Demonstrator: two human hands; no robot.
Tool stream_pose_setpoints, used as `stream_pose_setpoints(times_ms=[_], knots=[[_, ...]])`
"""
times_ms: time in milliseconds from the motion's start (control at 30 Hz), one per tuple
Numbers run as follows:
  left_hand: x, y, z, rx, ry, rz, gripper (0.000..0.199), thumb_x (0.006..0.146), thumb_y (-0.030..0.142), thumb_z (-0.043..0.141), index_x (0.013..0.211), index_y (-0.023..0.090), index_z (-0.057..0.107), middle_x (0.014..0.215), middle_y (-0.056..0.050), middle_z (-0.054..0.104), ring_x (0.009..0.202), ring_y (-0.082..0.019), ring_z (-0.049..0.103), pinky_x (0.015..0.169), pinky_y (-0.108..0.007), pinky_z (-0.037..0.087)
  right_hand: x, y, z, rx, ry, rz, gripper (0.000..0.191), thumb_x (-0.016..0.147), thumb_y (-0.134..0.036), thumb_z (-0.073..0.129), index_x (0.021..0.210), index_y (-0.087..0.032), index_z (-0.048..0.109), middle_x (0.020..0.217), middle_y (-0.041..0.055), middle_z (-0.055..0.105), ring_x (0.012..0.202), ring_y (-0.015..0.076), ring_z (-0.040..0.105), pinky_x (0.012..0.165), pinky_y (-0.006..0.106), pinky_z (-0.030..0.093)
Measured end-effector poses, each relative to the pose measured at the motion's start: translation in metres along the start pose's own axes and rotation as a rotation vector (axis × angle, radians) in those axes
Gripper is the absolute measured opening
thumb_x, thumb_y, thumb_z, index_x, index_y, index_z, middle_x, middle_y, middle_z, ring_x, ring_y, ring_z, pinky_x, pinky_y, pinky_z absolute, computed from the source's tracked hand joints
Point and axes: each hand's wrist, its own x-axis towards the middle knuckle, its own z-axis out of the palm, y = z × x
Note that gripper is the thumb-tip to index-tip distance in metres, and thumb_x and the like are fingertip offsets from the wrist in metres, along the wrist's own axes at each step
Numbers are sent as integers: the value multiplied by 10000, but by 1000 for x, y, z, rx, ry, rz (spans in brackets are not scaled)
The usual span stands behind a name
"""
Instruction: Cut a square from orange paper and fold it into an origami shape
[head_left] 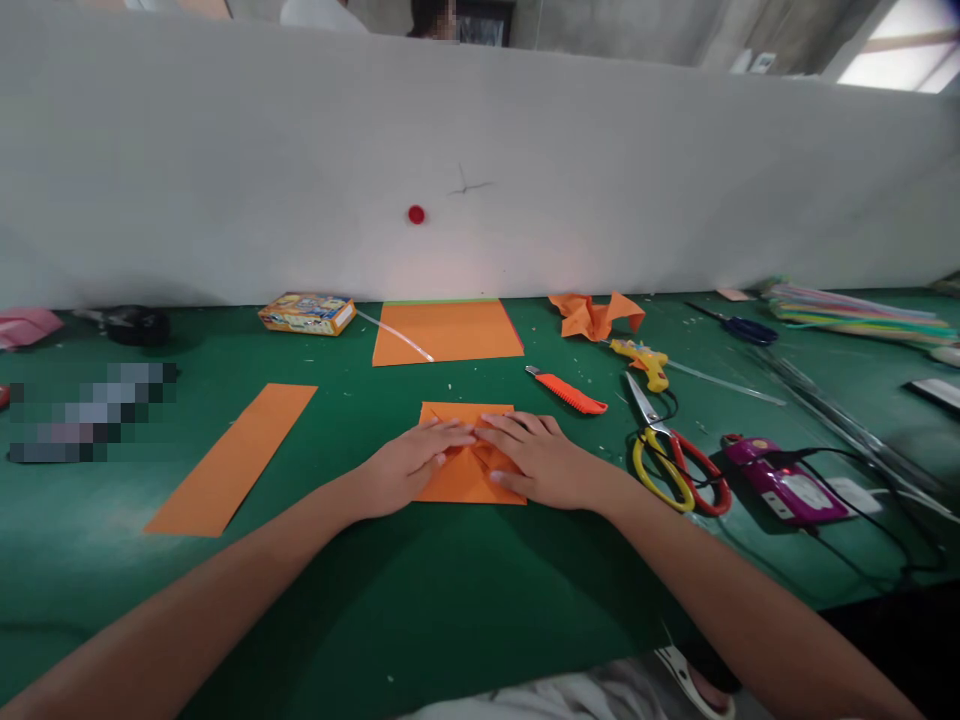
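A folded sheet of orange paper (pixel 469 482) lies on the green table, creases meeting near its middle. From the left, my left hand (pixel 405 462) rests on it with fingers stretched out flat. My right hand (pixel 544 458) lies on its right half, fingers spread and pressing down. The fingertips of both hands almost meet at the centre of the paper and cover part of the folds. Just beyond my right hand is an orange utility knife (pixel 571 393). A cut strip of orange paper (pixel 236 455) lies to the left of my left hand.
Scissors (pixel 664 455), a yellow glue gun (pixel 641 360) and a purple device (pixel 784 480) with cables lie right. Farther back are an orange sheet (pixel 450 335), crumpled orange paper (pixel 596 315) and a small box (pixel 307 314). A white partition (pixel 300 170) borders the table.
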Motion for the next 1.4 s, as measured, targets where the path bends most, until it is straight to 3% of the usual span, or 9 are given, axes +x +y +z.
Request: stream_pose_setpoints(times_ms=[67,167,333,600,800,967,1133,1400], knots=[[0,1,0,-11,9,13,463,1072,237,246,1378,227,593,1593,-47,471,1496,-174,397,1260,-436,296,0,0,0,1,-5,4,678,1038,-591,337,1643,-299,242,1702,61,269,1518,354,250,1177,603,258],[2,2,1,-9,15,21,432,1058,218,291,1312,217,639,1572,-62,499,1494,-196,405,1256,-469,300,0,0,0,-7,-12,8,681,1040,-598,333,1641,-287,251,1701,67,271,1517,356,256,1179,594,260],[5,-1,-3,9,-26,54,364,1051,274,400,1316,234,646,1553,-63,522,1486,-218,420,1245,-478,311,0,0,1,0,-6,7,666,1037,-592,358,1628,-294,284,1694,70,291,1518,361,257,1181,599,257],[1,-4,-10,97,-88,84,425,1078,335,367,1427,260,598,1541,-35,536,1486,-227,418,1246,-458,298,1,7,0,114,74,-31,747,1010,-504,514,1644,-336,156,1647,89,371,1498,300,327,1172,525,297],[-3,-4,-10,244,-48,152,432,1074,314,367,1445,281,586,1516,-25,566,1448,-223,472,1194,-424,356,2,9,-3,141,78,-56,658,1007,-476,541,1601,-299,321,1685,93,286,1526,298,259,1208,528,244],[-3,-11,-11,243,-70,166,404,1033,231,428,1354,287,666,1463,-33,618,1431,-245,490,1150,-438,379,-2,-9,-11,60,139,-178,474,1031,-495,491,1494,-398,523,1685,20,270,1516,329,191,1223,556,197],[-1,-15,-10,224,-57,143,379,993,199,505,1303,289,702,1441,-40,636,1426,-258,490,1142,-439,383,-2,-28,-6,-9,69,-324,448,1016,-534,517,1452,-442,568,1701,16,227,1471,381,246,1190,584,222],[-1,-15,-6,182,-30,99,323,957,176,566,1210,283,736,1498,-27,585,1430,-261,485,1158,-464,387,2,-39,5,-105,62,-388,456,1035,-520,499,1478,-423,541,1715,55,203,1478,418,221,1141,656,236]])
